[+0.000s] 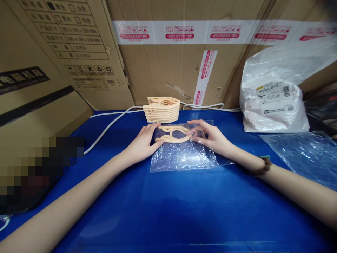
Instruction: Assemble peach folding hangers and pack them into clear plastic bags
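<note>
Blue tabletop (168, 207): beige hanger (176, 140) in left hand (144, 142) and right hand (212, 137), clear bag (181, 160) beneath, perhaps around.

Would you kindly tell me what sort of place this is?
Perhaps a stockroom corner: large brown cardboard boxes, a labelled white plastic bag and a stack of pale beige flat pieces suggest it.

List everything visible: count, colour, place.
table: 1, blue, foreground
flat piece: 1, beige, table centre
clear bag: 1, transparent, around or under piece, unclear
stack of similar pieces: 1, beige, behind
cables: uncounted, white, left and back
boxes: 2+, brown, left and back
tape strips: 2+, white and red, boxes
labelled bag: 1, white, right rear
plastic sheet: 1, transparent, right
dark clutter: uncounted, far right
pixelated patch: 1, left
wristband: 1, brown, right wrist
left hand: 1, bare, piece's left end
right hand: 1, bare, piece's right end
</note>
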Motion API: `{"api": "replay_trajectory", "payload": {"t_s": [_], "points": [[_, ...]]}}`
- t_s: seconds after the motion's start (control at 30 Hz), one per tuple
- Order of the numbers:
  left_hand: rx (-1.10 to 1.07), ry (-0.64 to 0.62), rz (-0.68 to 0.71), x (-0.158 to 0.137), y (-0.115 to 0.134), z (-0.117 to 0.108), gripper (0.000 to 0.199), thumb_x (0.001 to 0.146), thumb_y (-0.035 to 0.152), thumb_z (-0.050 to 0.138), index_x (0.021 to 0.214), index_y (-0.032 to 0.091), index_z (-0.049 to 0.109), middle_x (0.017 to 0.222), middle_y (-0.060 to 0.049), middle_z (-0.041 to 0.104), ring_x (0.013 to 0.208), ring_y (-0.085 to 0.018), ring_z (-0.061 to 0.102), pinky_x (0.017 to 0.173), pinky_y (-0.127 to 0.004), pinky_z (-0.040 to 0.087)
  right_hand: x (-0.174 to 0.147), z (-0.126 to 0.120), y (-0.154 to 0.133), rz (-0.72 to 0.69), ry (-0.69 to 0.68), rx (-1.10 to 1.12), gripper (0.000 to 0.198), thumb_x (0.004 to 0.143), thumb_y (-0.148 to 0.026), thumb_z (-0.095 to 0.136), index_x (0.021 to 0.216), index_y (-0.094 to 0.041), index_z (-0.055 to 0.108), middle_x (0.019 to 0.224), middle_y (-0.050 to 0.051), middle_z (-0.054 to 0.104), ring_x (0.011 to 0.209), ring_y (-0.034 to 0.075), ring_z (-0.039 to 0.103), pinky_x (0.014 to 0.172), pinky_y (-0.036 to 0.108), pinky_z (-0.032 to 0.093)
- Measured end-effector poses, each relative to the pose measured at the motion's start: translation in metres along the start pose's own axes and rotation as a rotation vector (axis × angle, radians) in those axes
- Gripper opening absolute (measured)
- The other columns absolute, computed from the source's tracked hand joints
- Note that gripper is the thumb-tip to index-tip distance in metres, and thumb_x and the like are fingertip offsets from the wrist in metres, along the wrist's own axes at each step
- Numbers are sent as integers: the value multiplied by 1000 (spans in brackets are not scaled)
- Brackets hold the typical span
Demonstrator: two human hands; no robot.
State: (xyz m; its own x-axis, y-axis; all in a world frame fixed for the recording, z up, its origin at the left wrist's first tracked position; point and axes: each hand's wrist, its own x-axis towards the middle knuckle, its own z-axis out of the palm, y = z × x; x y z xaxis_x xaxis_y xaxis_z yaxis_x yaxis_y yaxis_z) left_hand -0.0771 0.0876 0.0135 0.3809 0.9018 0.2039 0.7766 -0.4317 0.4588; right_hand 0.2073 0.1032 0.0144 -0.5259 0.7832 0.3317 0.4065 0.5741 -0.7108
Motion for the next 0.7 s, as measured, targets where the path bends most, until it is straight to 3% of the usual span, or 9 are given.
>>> {"api": "replay_trajectory", "payload": {"t_s": [0.4,0.7], "points": [[16,7,38,-1,-4,0,62,91,52,52,139,15,43,140,-15,51,132,-32,43,114,-53,34,2,2,4,3,-15,26,50,87,-28,67,133,-20,49,105,5,71,90,18,64,68,33,45],[14,11,42,-1,-3,-1,63,90,51,55,139,14,44,141,-14,51,131,-32,44,114,-52,34,2,2,3,29,51,4,53,86,-40,69,130,-19,50,114,9,70,101,22,65,75,37,49]]}}
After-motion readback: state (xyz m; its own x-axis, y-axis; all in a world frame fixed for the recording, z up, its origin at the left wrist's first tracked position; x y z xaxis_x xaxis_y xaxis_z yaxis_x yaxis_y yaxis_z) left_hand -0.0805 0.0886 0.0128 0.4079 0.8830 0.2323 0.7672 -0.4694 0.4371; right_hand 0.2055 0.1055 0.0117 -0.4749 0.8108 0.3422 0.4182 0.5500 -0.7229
